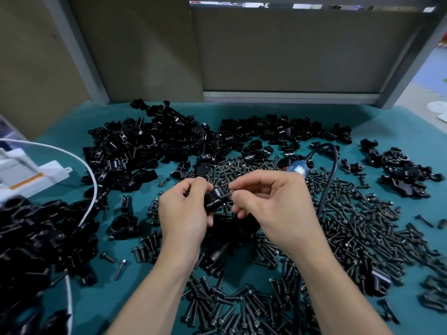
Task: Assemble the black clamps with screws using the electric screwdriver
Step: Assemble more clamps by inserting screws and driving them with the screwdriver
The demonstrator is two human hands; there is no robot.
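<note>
Left hand (pixel 184 209) grips a black clamp (pixel 214 198) above the teal table (pixel 242 112). Right hand (pixel 271 199) pinches a screw (pixel 229 194) at the clamp's side. Electric screwdriver (pixel 297 168) lies behind, among loose screws (pixel 350 221).

Seen across one teal table (pixel 387 122): two hands, a left hand (pixel 186 209) and a right hand (pixel 273 204), one held clamp (pixel 214 198), one pinched screw (pixel 231 192), one electric screwdriver (pixel 296 169), one white cable (pixel 89 180), loose clamps (pixel 145 143) and loose screws (pixel 362 226) beyond counting.
</note>
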